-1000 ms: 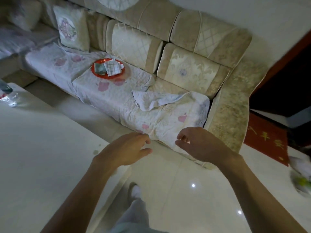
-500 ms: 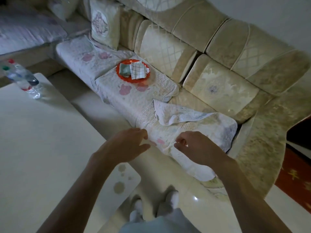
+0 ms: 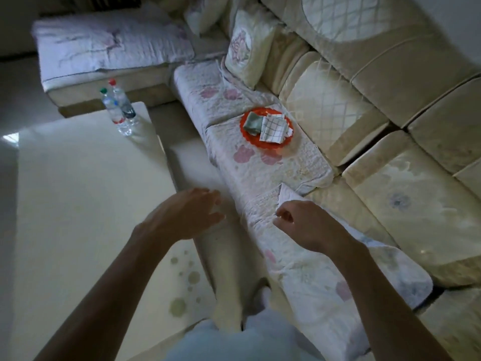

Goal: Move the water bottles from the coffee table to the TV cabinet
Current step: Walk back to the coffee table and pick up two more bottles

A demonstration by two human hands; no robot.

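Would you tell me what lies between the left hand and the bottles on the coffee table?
Nothing: in the head view, only bare top of the coffee table stretches from the left hand to the two bottles at its far corner.

Your forearms (image 3: 109, 287): bare.
Your trousers (image 3: 234, 342): pale blue-grey, 6 o'clock.
Your footwear (image 3: 264, 295): white, 6 o'clock, kind unclear.

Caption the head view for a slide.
Empty left hand and right hand hover between coffee table and sofa; green-capped water bottle and red-capped water bottle stand at the table's far corner.
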